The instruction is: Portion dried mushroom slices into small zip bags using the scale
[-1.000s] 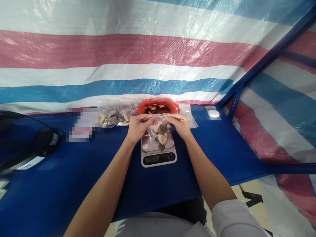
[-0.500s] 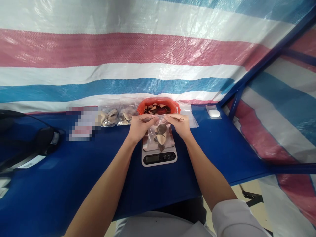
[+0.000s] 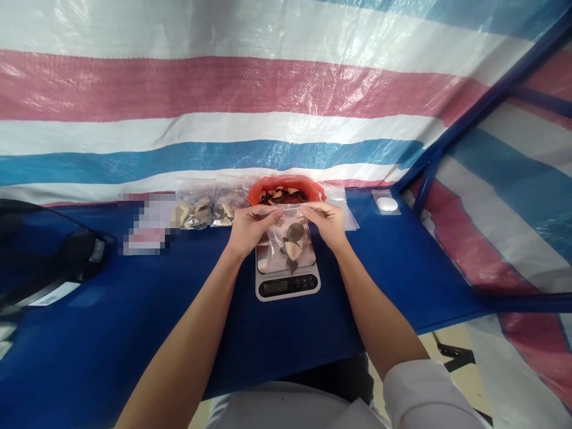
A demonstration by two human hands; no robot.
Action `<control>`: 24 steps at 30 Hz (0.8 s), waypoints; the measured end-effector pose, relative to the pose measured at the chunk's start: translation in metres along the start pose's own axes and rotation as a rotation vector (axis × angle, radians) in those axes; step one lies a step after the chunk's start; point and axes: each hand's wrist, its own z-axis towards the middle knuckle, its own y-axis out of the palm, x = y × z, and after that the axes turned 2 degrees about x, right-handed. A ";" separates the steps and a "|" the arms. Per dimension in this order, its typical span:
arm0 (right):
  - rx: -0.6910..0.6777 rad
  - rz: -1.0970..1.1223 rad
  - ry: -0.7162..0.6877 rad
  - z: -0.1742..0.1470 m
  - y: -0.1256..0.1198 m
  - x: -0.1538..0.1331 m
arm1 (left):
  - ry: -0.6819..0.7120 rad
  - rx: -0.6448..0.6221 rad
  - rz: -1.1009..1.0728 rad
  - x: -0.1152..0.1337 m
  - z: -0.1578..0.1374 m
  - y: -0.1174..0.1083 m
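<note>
Striped tarpaulin is hung behind a blue table. Over a digital kitchen scale, a clear zip-lock bag is held, its top edge pinched between thumb and fingers by left hand and right hand. Pale and dark pieces are enclosed.

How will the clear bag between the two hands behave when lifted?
The clear bag will probably be floppy, since its film looks thin and see-through. It's likely light, with only a few pieces showing inside. Those pieces look loosely bunched, so they may slide and leave the bag bottom-heavy.
</note>
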 end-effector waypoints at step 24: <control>-0.040 -0.130 -0.006 0.000 0.003 0.000 | -0.004 0.001 0.032 0.009 -0.002 0.000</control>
